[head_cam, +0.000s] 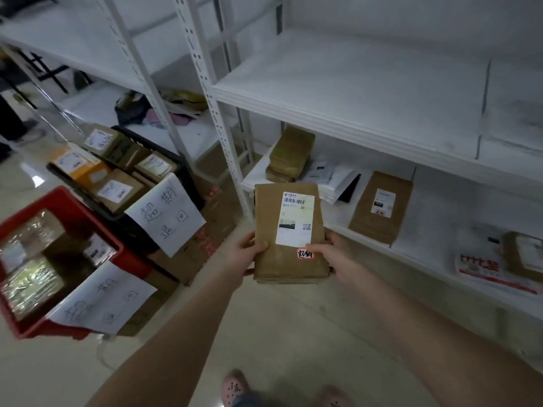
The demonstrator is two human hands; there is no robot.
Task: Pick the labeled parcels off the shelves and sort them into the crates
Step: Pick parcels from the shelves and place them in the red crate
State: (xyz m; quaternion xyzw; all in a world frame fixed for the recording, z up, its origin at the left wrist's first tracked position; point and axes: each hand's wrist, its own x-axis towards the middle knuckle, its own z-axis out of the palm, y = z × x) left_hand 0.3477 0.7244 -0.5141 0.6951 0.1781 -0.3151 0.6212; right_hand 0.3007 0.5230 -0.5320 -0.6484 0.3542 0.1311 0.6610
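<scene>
A brown parcel (270, 224) with a white shipping label and a small red-edged sticker is held up in front of me, label facing me. My left hand (245, 254) grips its lower left edge and my right hand (329, 252) grips its lower right edge. At the left stand a red crate (73, 207) and behind it a black crate (176, 160), both holding taped parcels and each with a handwritten paper sign on its near side. More brown parcels (380, 207) lie on the low white shelf (426, 259) to the right.
White metal shelving fills the back and right; the upper shelf board (352, 92) is bare. A stack of brown parcels (289, 154) and white envelopes (335, 177) sit on the low shelf, with a red-printed package (482, 268) at far right. Flattened cardboard (205, 239) lies by the crates.
</scene>
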